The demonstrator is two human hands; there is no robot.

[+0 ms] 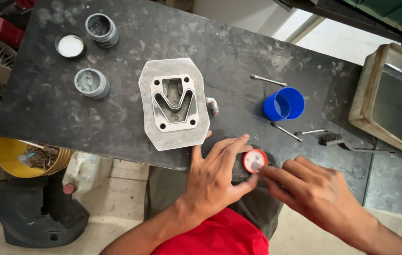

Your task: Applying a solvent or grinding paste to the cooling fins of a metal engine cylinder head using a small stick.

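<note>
Left hand point(215, 177) grasps a red-rimmed tin point(254, 160) at the bench point(45, 104) edge; right hand point(312, 191) fingertips pinch its rim, apparently; metal plate point(174, 104) just beyond the grip.

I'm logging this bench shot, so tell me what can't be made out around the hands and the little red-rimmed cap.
Head view only:
- The dark object under the left hand: the palm covers it, so its shape is unclear.
- What fills the red-rimmed cap: too small, and the right hand fingertips overlap its edge.
- The tray at right: cut off by the frame edge.
- The contents of the grey tubs: too small to identify.
</note>
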